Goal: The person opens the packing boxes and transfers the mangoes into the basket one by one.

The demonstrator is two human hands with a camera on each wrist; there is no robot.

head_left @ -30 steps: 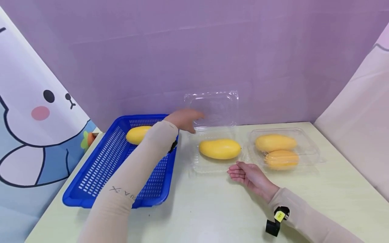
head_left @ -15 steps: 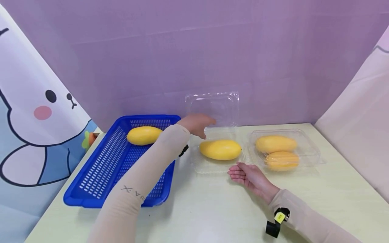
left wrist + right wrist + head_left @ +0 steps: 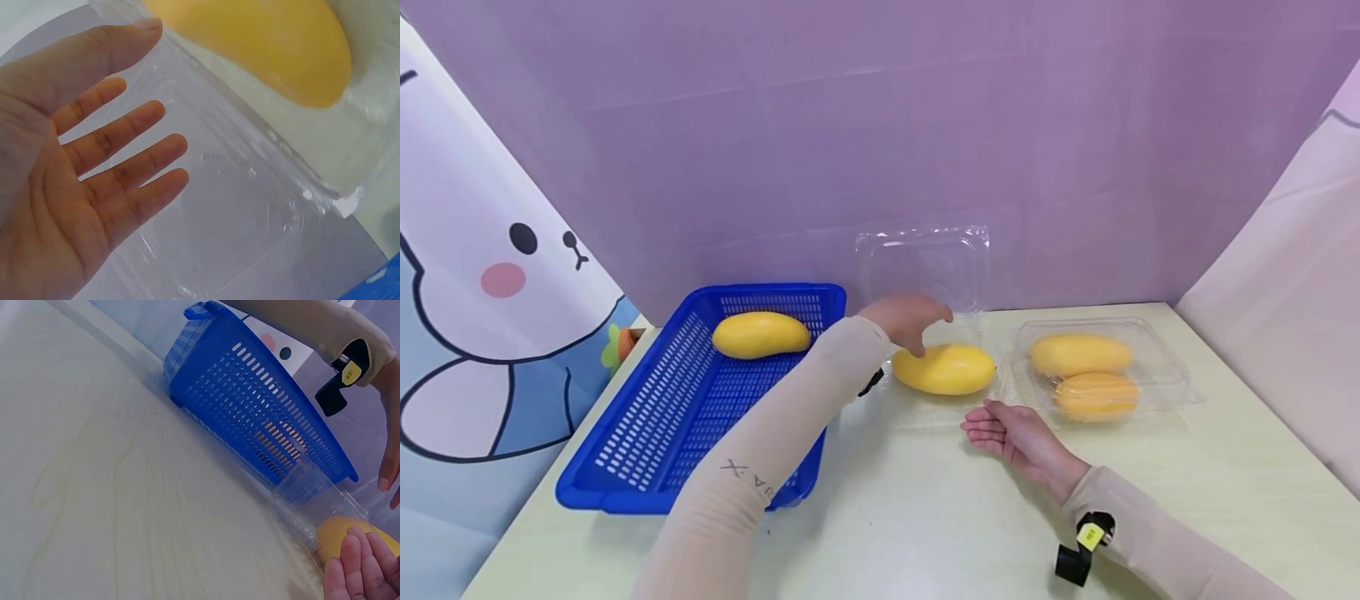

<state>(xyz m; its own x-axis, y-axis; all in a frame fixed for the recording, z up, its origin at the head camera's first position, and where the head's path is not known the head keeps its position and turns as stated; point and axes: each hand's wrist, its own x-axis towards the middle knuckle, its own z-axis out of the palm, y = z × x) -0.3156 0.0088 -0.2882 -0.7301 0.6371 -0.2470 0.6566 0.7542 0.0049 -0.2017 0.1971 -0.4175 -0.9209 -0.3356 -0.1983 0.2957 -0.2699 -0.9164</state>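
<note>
A yellow mango [image 3: 951,370] lies in the base of a hinged clear plastic box [image 3: 925,267], whose lid stands raised against the back curtain. Above the mango's far left end is my left hand [image 3: 910,321]. In the left wrist view this hand [image 3: 69,169] has its fingers spread and holds nothing; behind it are the clear lid [image 3: 231,206] and the mango [image 3: 269,44]. My right hand [image 3: 1018,437] rests on the table at the box's near right corner, palm turned up and fingers loosely bent. The right wrist view has those fingers [image 3: 351,565] in front of the mango [image 3: 337,534].
On the left a blue slotted basket [image 3: 625,492] holds another mango [image 3: 762,335] at its far end. At right a closed clear box [image 3: 1161,367] contains two mangoes [image 3: 1081,354]. A purple curtain [image 3: 880,150] hangs along the table's back edge.
My left hand has moved right, from beside the basket to over the mango in the open box, and a little nearer. My right hand has stayed in place.
</note>
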